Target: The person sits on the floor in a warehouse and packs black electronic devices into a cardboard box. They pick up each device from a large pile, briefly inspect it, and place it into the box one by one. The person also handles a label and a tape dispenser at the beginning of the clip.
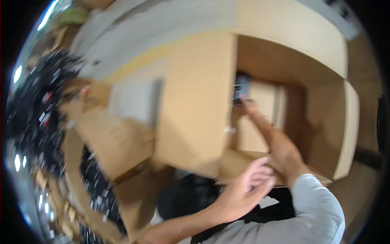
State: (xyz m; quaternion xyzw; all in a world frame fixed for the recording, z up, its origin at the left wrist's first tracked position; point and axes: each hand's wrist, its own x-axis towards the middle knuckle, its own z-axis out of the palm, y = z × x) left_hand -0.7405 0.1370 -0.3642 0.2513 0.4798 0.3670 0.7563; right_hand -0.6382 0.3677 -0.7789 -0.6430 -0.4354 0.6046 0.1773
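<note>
At the blurred fingertips of your right hand [249,106] sits a dark, bluish item [241,86], partly hidden behind a flap [197,101]; whether they grip it, I cannot tell. Your left hand [254,181] curls loosely open; smooth cardboard box [325,122] walls surround the right fingers.

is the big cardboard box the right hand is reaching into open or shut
Open: the big cardboard box has its flaps folded outward, and the right hand is inside.
</note>
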